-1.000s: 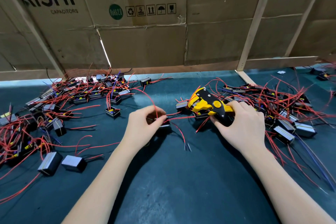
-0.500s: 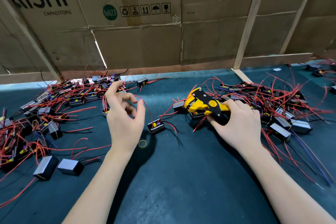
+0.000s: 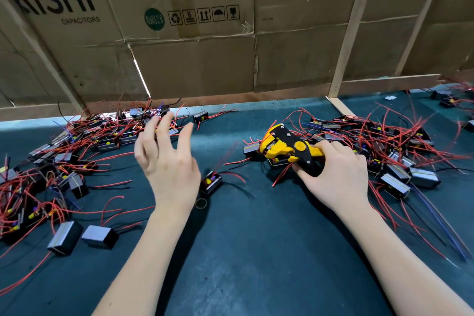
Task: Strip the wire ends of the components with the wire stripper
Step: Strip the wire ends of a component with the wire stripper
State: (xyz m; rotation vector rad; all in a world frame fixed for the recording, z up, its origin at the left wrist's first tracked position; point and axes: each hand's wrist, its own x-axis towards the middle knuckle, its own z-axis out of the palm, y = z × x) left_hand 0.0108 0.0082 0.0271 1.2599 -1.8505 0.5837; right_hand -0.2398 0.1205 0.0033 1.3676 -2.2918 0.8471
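A yellow and black wire stripper [image 3: 287, 146] lies on the dark green table [image 3: 256, 251], its jaws pointing left. My right hand [image 3: 338, 177] grips its handles. My left hand [image 3: 166, 161] hovers above the table with fingers spread, holding nothing. Just right of that hand a small black component [image 3: 211, 182] with red and black wires sits alone on the table. A pile of similar components with red wires [image 3: 77, 151] spreads at the left. Another such pile [image 3: 395, 149] lies behind and right of the stripper.
A small rubber band [image 3: 201, 203] lies near my left wrist. Two grey-topped black components [image 3: 84, 236] sit at the front left. Cardboard sheets [image 3: 205, 33] on a wooden frame wall off the back of the table.
My left hand let go of the single component and its wire, then rose up and left with fingers spreading. My right hand stays on the stripper.
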